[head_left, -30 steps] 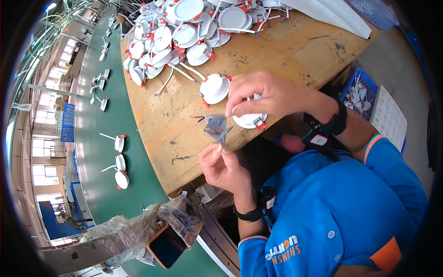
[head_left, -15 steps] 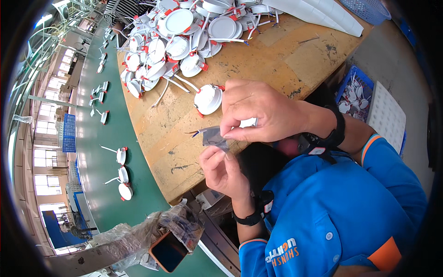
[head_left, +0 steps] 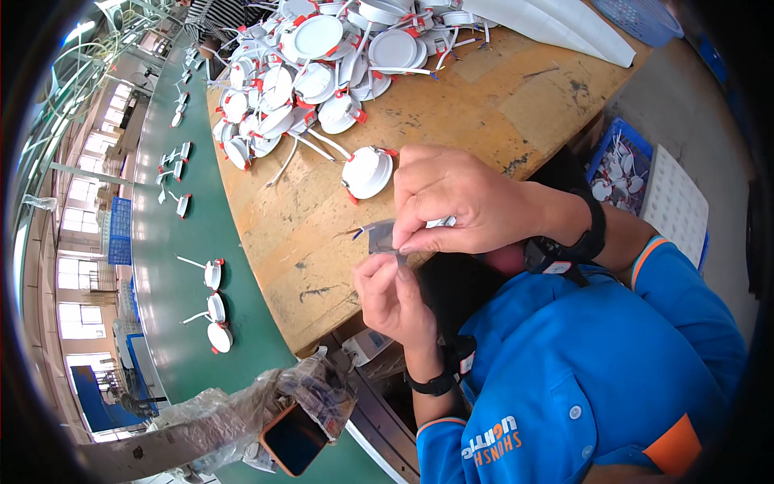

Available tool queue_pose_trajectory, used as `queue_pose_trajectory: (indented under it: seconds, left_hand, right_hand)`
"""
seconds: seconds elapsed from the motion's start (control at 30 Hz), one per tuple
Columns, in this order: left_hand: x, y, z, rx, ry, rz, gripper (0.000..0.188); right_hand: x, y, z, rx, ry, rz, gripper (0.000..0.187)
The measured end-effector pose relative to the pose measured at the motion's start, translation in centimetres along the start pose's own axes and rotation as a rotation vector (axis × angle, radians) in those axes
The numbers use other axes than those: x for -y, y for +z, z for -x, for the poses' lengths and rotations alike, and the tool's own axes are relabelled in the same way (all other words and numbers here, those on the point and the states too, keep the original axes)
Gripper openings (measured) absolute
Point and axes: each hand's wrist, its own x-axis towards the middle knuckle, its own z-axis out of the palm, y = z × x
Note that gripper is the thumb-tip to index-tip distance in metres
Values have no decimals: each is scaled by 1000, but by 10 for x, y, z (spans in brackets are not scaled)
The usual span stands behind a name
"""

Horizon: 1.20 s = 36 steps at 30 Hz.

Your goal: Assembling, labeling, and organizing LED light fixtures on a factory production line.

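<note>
A small dark-grey piece of film (head_left: 380,238) is stretched between my two hands at the table's near edge. My left hand (head_left: 393,300) pinches its lower end between thumb and fingertips. The closed thumb and fingers of my right hand (head_left: 463,198) grip its upper side. Thin wire ends (head_left: 358,233) stick out to the left of the film. Something white shows through the gap in my right hand, but its kind is mostly hidden. Just beyond the right hand's fingers a white round downlight (head_left: 368,173) with red clips rests on the table, its cable trailing up-left.
A heap of white downlights (head_left: 314,85) covers the far side of the wooden table (head_left: 484,105). Several more lie along the green conveyor belt (head_left: 193,298) at left. A phone (head_left: 293,440) rests on a plastic-wrapped bar. A blue crate (head_left: 617,153) and white tray (head_left: 676,194) stand at right.
Both hands have shifted slightly to the right with the film, and its visible part has become smaller between the fingers. Both hands stay closed on it.
</note>
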Motion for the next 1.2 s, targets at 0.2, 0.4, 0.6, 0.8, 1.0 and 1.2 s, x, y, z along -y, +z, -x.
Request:
queue_pose_trajectory:
  seconds: [0.2, 0.4, 0.6, 0.8, 1.0, 1.2]
  left_hand:
    - [-12, -9, -3, 47, -35, 260, 16]
    - [-21, -4, -1, -27, 20, -128, 28]
    - [-27, -4, 2, -49, -114, -57, 16]
    - [-23, -8, 2, -2, 46, -238, 12]
    - [-21, -1, 1, -73, 96, -286, 9]
    - [-12, 15, 1, -162, -7, 42, 12]
  right_hand:
    - [6, 7, 1, 27, 61, -5, 8]
    - [12, 10, 3, 53, 24, 57, 11]
    - [12, 15, 7, 47, -31, 76, 15]
    - [15, 14, 8, 86, 29, 30, 10]
    - [-1, 6, 8, -10, 206, -58, 10]
    - [-16, -16, -2, 0, 739, -403, 15]
